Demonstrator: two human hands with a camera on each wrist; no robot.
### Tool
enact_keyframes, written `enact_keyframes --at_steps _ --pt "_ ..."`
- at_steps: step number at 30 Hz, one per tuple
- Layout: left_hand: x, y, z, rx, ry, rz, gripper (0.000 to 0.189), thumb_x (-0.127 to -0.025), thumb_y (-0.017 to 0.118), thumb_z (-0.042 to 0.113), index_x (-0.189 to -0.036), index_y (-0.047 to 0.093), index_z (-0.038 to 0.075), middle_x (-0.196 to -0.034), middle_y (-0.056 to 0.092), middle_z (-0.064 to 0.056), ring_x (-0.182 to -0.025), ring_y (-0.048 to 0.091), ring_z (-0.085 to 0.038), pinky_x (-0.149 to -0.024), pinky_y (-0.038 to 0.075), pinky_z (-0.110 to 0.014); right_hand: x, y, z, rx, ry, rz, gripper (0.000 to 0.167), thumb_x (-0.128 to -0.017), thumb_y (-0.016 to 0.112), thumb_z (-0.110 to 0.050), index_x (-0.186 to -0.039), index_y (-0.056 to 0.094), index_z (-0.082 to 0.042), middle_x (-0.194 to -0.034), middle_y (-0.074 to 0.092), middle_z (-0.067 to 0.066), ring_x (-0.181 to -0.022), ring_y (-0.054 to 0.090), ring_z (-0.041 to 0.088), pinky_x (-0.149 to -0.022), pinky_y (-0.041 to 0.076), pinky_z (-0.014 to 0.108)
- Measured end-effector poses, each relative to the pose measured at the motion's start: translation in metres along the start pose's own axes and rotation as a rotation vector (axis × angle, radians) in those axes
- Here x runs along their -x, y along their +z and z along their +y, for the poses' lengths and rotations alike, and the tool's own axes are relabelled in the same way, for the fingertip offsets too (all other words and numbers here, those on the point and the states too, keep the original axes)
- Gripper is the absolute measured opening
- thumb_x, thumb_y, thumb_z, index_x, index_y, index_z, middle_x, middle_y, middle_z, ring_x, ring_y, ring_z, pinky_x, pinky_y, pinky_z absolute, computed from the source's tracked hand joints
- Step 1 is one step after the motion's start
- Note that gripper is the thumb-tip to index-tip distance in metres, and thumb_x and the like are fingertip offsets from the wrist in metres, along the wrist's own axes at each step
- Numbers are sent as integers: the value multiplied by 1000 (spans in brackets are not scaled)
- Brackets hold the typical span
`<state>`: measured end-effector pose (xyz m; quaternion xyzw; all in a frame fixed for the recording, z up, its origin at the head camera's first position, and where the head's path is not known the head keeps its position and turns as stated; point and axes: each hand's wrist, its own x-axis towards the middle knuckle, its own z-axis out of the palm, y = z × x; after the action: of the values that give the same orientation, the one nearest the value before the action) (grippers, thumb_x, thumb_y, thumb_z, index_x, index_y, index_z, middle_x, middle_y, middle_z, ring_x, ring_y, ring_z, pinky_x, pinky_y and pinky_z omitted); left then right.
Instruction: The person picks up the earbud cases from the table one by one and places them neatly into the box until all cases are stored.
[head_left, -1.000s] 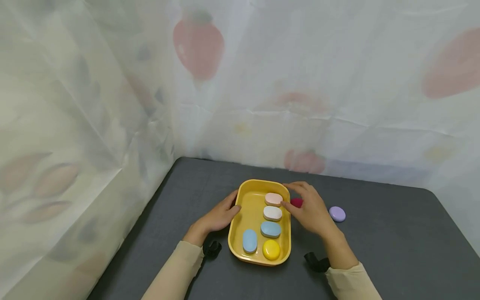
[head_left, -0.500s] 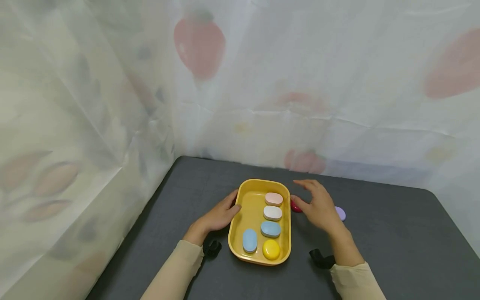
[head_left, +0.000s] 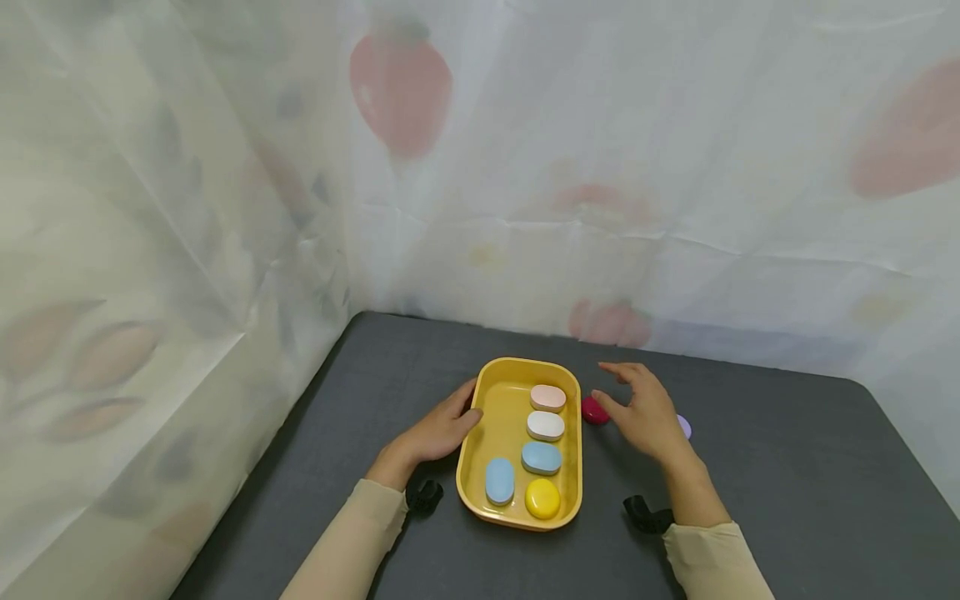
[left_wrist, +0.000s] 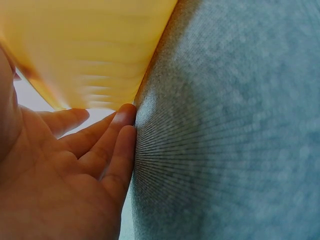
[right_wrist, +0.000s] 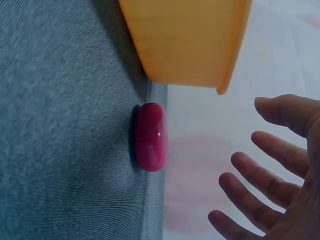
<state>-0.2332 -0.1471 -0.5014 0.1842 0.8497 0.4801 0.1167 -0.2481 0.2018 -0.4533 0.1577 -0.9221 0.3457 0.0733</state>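
A yellow tray (head_left: 487,454) lies on the dark table. My left hand (head_left: 442,429) grips its left wall, thumb over the rim and fingers along the outside; in the left wrist view the fingertips meet the wall near the tabletop. Inside the tray are a pink oval piece (head_left: 548,398), a white oval piece (head_left: 545,426), two blue oval pieces (head_left: 542,457) and a round yellow piece (head_left: 542,498). Just right of the tray, a glossy red rounded piece (right_wrist: 151,137) rests on the table. My right hand (head_left: 647,414) hovers beside it with spread fingers, holding nothing.
A light purple round piece (head_left: 685,426) lies behind the right hand, partly hidden by it. Black straps (head_left: 648,515) sit at both wrists. Pale printed cloth (head_left: 720,167) hangs behind and to the left of the grey table (head_left: 787,467).
My right hand has drawn away from the tray's right rim to the right, uncovering the red piece and partly covering the purple one. The left hand and tray stay put.
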Motion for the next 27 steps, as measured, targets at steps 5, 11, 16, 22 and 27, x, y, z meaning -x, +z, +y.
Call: enact_keyframes --at_steps 5,11,16,22,27 --pt "-1 1 0 -2 7 4 60 -112 41 23 -167 18 17 -170 28 -9 -153 35 -27 -121 33 -53 -1 1 5 13 41 -40 54 -96 75 -26 -145 60 -9 -143 56 20 -123 56 40 -99 47 63" --pt "-1 2 0 3 12 4 60 -112 42 23 -167 18 18 -170 28 -10 -153 35 -29 -121 32 -55 -1 3 9 25 69 -67 55 -94 77 -24 -145 61 -9 -141 57 19 -122 56 40 -98 48 62" --pt "-1 2 0 -4 -3 0 61 -112 42 24 -167 18 18 -170 27 -9 -154 33 -28 -121 32 -54 -1 8 14 44 67 -70 56 -93 78 -25 -144 62 -9 -140 58 19 -119 57 39 -97 49 60" --pt "-2 2 1 -1 -8 1 61 -112 42 24 -167 18 19 -170 27 -6 -153 34 -25 -122 32 -51 -2 15 20 68 58 -84 56 -93 79 -27 -143 62 -9 -139 59 20 -119 59 39 -98 49 60" --pt "-2 2 2 -5 -8 7 61 -112 42 25 -168 17 20 -171 27 -5 -155 31 -23 -123 30 -51 -2 19 20 76 59 -93 56 -92 80 -29 -141 64 -8 -137 60 20 -120 59 40 -101 47 61"
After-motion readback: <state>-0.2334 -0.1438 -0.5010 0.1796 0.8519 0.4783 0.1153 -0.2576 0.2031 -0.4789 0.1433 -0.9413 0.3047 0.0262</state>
